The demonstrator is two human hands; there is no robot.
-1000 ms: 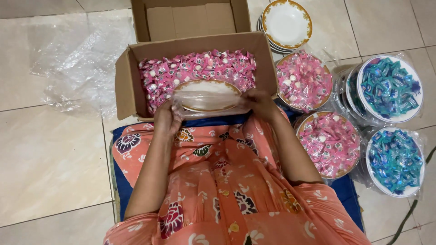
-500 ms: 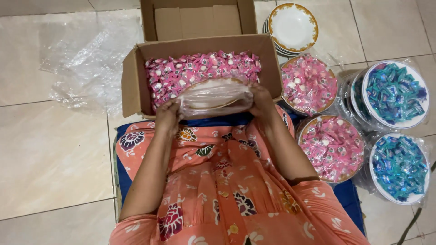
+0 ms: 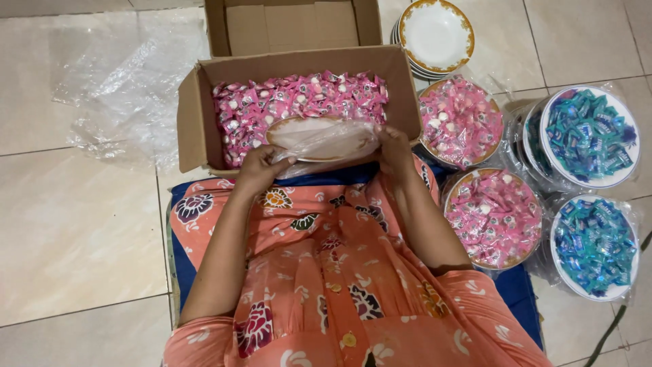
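Note:
A white plate with a gold rim [image 3: 319,136] sits half inside a clear plastic bag [image 3: 319,151], held over the near edge of an open cardboard box [image 3: 197,129] full of pink wrapped candies [image 3: 299,98]. My left hand [image 3: 258,170] grips the bag and plate at the left side. My right hand [image 3: 395,151] grips them at the right side. Both forearms reach forward over my orange flowered dress.
To the right stand two bagged plates heaped with pink candies [image 3: 460,121] [image 3: 494,217] and two with blue candies [image 3: 589,136] [image 3: 594,246]. A stack of white gold-rimmed plates [image 3: 436,37] lies behind them. Crumpled clear plastic [image 3: 129,88] lies on the tiled floor at left.
The plate in its bag has tilted and shifted slightly between my hands over the box edge. The camera view has drifted a little.

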